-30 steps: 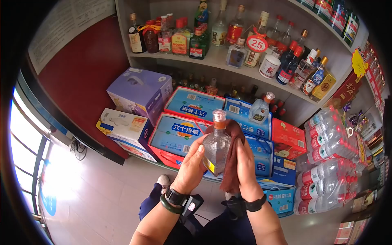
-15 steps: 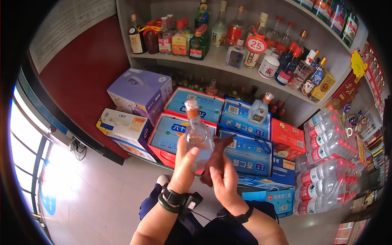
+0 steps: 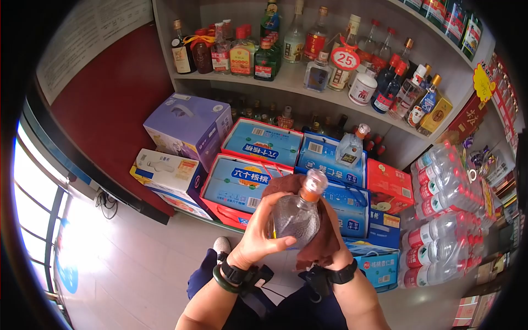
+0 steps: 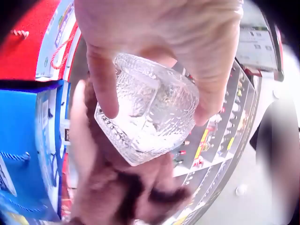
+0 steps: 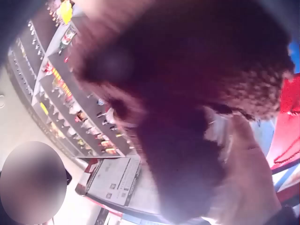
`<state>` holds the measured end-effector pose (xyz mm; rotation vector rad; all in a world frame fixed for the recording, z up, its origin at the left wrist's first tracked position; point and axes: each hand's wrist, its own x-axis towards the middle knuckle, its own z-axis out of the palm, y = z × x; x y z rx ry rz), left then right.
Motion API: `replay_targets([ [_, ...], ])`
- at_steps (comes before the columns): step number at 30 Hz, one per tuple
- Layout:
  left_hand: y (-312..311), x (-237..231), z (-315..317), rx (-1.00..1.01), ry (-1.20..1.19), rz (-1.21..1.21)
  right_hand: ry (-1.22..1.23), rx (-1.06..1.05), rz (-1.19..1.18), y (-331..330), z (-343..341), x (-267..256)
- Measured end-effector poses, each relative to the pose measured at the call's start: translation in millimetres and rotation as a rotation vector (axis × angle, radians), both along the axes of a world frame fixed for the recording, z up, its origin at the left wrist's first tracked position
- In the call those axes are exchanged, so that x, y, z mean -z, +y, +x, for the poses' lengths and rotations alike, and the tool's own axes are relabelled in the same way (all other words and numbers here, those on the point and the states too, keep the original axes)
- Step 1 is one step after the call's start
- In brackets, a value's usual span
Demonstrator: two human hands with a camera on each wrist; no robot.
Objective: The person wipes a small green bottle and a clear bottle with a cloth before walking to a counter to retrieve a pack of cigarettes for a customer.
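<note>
A clear textured glass bottle [image 3: 297, 219] with a brown neck and clear stopper is held tilted in front of the body. My left hand [image 3: 261, 231] grips it from the left, thumb across its front; the left wrist view has that hand's fingers around the glass [image 4: 145, 108]. Behind and right of the bottle, a brown cloth [image 3: 324, 236] lies against it. My right hand [image 3: 340, 250] is behind the cloth, its fingers mostly hidden. In the right wrist view the cloth [image 5: 187, 140] fills most of the picture, covering that hand.
Drink cartons [image 3: 234, 190] stand below the shelf [image 3: 286, 82] of bottles. Another clear bottle [image 3: 350, 147] stands on a blue carton. Shrink-wrapped water bottles [image 3: 440, 236] are stacked at the right, and a purple box [image 3: 187, 124] is at the left.
The bottle has moved right and tilted the other way. The cloth, bunched in the right hand's fingers half a second ago, now spreads behind the bottle, with the right hand further right.
</note>
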<state>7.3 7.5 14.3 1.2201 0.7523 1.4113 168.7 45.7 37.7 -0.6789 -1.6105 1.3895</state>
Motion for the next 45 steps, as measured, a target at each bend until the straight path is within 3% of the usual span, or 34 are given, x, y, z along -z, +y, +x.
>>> replay_targets([
  [1, -1.0, -1.8, -0.4, 0.0, -0.001, 0.0, -0.135, 0.027, 0.077, -5.5, 3.4, -4.4],
  [2, -2.1, -3.0, -1.2, 0.016, -0.175, -0.067, -0.14, 0.023, 0.076, -7.4, -2.5, -11.0],
  [3, -3.9, -5.1, -1.5, 0.029, -0.351, -0.133, -0.091, 0.014, 0.036, -8.4, -14.0, -18.5],
  [5, -3.4, -10.2, -1.9, -0.025, -0.421, -0.149, -0.044, -0.004, -0.004, -12.9, -30.7, -13.1],
  [7, 3.3, -4.8, -5.5, -0.085, -0.641, -0.254, 0.18, 0.139, -0.061, -20.8, -37.0, 18.0],
  [8, 3.6, -10.2, -4.2, -0.097, -0.622, -0.245, 0.01, 0.184, 0.118, -21.2, -35.6, 24.6],
  [9, 4.5, -11.0, -5.6, -0.1, -0.62, -0.241, 0.015, 0.125, 0.071, -28.6, -36.5, 10.1],
  [12, 7.9, -7.5, -9.7, -0.067, -0.747, -0.241, -0.077, 0.16, 0.255, -36.9, -42.3, 8.0],
  [14, 5.6, -9.7, -8.9, -0.064, -0.709, -0.288, -0.313, 0.223, 0.646, -31.6, -38.8, 9.3],
  [15, 4.9, -9.9, -7.0, -0.055, -0.676, -0.335, -0.313, 0.225, 0.645, -31.6, -37.3, 6.2],
  [18, 1.8, -2.8, 0.3, -0.083, -0.521, -0.252, -0.067, 0.102, 0.328, -24.9, -30.0, -3.7],
  [20, 1.7, -6.5, 1.1, -0.071, -0.259, -0.155, 0.025, 0.18, 0.159, -14.2, -25.2, -7.0],
  [21, 1.2, -7.0, 2.9, -0.067, -0.259, -0.156, 0.088, 0.179, 0.071, -7.9, -18.9, -5.4],
  [25, 1.8, 0.1, 8.1, 0.055, -0.436, -0.217, 0.122, 0.136, 0.022, -1.5, -12.0, 6.9],
  [27, 5.8, 2.5, 5.8, 0.103, -0.714, -0.283, 0.353, 0.051, -0.501, -3.4, -16.3, 7.3],
  [29, 8.9, 4.3, 1.6, 0.095, -0.704, -0.276, 0.37, 0.053, -0.509, -9.9, -21.8, 9.2],
  [33, 14.0, 12.9, 1.1, -0.061, -0.427, -0.215, 0.415, 0.064, -0.353, -14.4, -21.0, 21.7],
  [35, 16.7, 12.3, 0.9, -0.171, -0.275, -0.159, 0.227, 0.191, -0.074, -14.9, -17.5, 27.0],
  [37, 12.9, 4.9, 3.4, -0.16, -0.344, -0.22, 0.17, 0.235, -0.003, -16.3, -17.0, 27.6],
  [39, 10.2, -0.8, 6.5, -0.18, -0.261, -0.12, 0.007, 0.357, 0.192, -19.1, -17.7, 29.8],
  [41, 8.6, -5.2, 5.1, -0.147, -0.239, -0.138, -0.011, 0.348, 0.213, -21.5, -17.5, 25.3],
  [43, 8.2, -4.7, 7.4, -0.122, -0.037, 0.005, -0.009, 0.316, 0.266, -20.0, -14.0, 16.8],
  [45, 6.3, -9.7, 9.0, -0.11, -0.115, -0.101, -0.031, 0.26, 0.288, -17.1, -7.9, 2.3],
])
